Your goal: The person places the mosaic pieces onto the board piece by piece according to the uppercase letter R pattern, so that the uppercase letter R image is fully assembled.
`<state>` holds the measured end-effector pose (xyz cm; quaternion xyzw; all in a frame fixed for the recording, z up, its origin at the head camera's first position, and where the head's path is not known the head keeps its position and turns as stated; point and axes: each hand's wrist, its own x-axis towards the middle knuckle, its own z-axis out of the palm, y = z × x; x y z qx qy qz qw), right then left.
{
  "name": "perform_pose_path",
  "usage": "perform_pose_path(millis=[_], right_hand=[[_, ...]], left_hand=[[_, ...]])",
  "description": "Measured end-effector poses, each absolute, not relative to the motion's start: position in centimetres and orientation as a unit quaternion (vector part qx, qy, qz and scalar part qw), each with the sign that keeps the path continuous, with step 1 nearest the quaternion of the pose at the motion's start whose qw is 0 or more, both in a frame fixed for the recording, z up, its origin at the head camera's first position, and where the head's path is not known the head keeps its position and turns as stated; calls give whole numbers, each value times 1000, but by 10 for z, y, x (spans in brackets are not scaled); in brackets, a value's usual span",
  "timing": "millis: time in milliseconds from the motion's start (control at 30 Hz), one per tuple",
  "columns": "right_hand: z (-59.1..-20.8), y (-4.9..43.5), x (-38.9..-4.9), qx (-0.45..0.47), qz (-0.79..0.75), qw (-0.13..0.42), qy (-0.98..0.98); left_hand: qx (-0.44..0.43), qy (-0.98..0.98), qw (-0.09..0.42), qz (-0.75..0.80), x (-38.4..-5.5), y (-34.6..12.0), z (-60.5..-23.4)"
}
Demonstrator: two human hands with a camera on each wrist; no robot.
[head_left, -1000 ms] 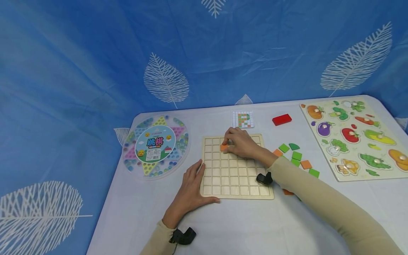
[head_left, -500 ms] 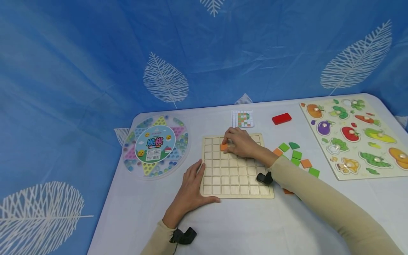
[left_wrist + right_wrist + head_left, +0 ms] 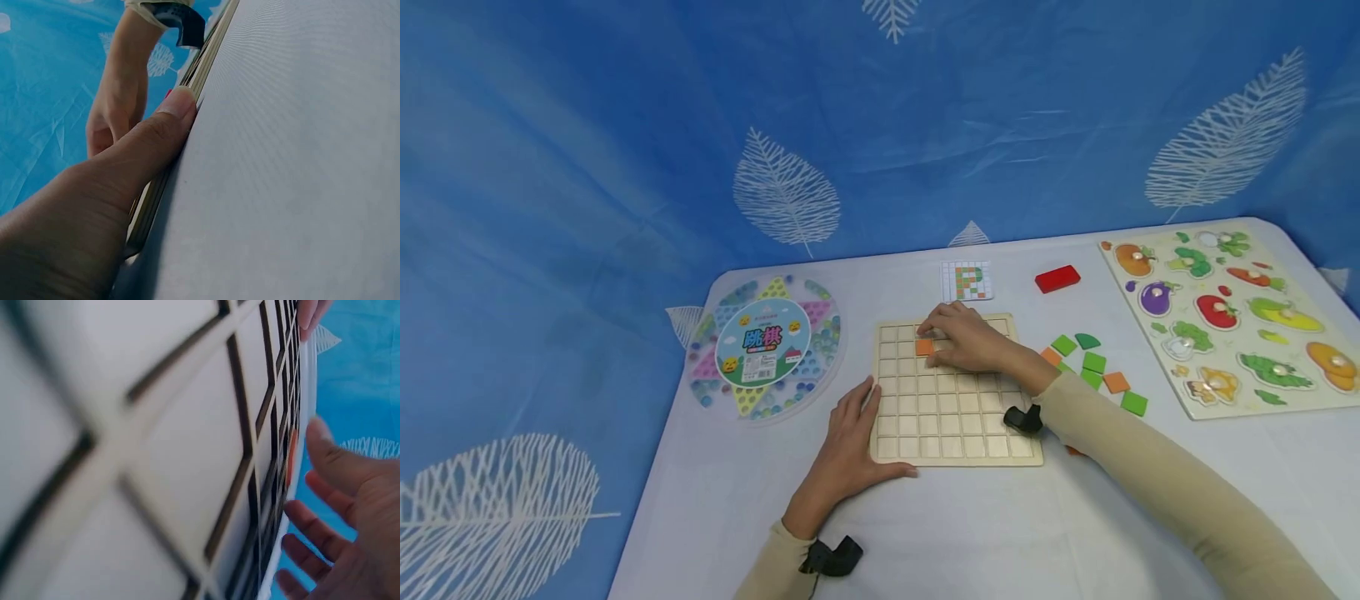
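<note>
A square wooden grid board (image 3: 938, 406) lies on the table in the head view. One orange square tile (image 3: 923, 347) sits in a cell near its upper left. My right hand (image 3: 964, 337) hovers over the board's upper part, thumb and fingers spread beside that tile. In the right wrist view the orange tile (image 3: 291, 456) rests in the grid, apart from the fingertips. My left hand (image 3: 844, 454) braces the board's lower left corner, fingers straight along the left edge and thumb against the front edge. The left wrist view shows that thumb (image 3: 169, 122) pressed to the board's side.
A pattern card (image 3: 966, 281) and a red block (image 3: 1057, 279) lie behind the board. Loose green and orange tiles (image 3: 1093, 362) are scattered to its right, partly under the right forearm. A vegetable puzzle board (image 3: 1165, 342) is far right; a round marble-game box (image 3: 763, 342) sits left.
The right thumb and fingers have come off the orange tile and parted, leaving it in the board. The left hand has stayed at the corner. The head view has shifted slightly.
</note>
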<state>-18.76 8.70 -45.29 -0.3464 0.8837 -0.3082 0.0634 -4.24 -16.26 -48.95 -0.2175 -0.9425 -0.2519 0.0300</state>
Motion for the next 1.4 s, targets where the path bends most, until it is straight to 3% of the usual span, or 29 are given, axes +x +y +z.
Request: perform_pose_path(millis=[333,667,1033,1400], right_hand=[[-438,148,-172,-290,-331,76,895],[-453,214,-144,-243,-325,92,909],[-464,232,-142,-291,-345,91,888],[-467,232,-144,-257,-351,104,894]], left_hand=[[-213,-943,35,-253,-42,-162,-490],[-214,-945,34,-244,-42,-161,-494],[-226,-941,54,-247,-42,-162,-498],[-228,-941,52,-243,-43,-162,-500]])
